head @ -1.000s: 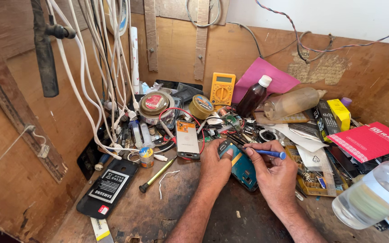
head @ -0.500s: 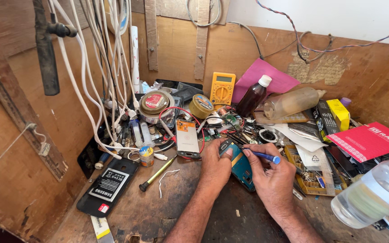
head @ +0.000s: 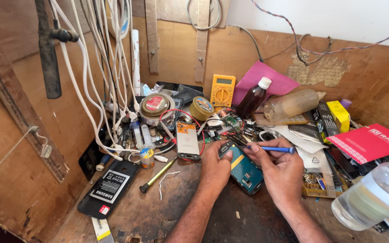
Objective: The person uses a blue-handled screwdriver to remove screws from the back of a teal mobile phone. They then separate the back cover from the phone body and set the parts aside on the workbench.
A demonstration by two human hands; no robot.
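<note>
Teal inner parts show on the opened phone (head: 244, 168), which lies on the wooden table (head: 158, 211) near its front edge, between the person's two hands. The left hand (head: 216, 165) presses on the phone's left edge, its grip closed around that side. The right hand (head: 281, 167) rests on the phone's right side and pinches a blue-handled tool (head: 273, 149) tightly between thumb and fingers, the tool lying level above the phone's top end.

Just left of the hands lies a second phone (head: 188, 141) face down, and farther left a yellow-handled screwdriver (head: 158, 174) and a flat black battery (head: 109, 187). Behind them stand a round tin (head: 155, 105) with its lid on and a smaller tin (head: 201, 108), also shut. A dark brown bottle (head: 254, 98) with a white cap stands beside a yellow multimeter (head: 222, 91); a cloudy plastic bottle (head: 291, 104) lies on its side. At the right edge a clear bottle (head: 377, 195) holds clear liquid.
</note>
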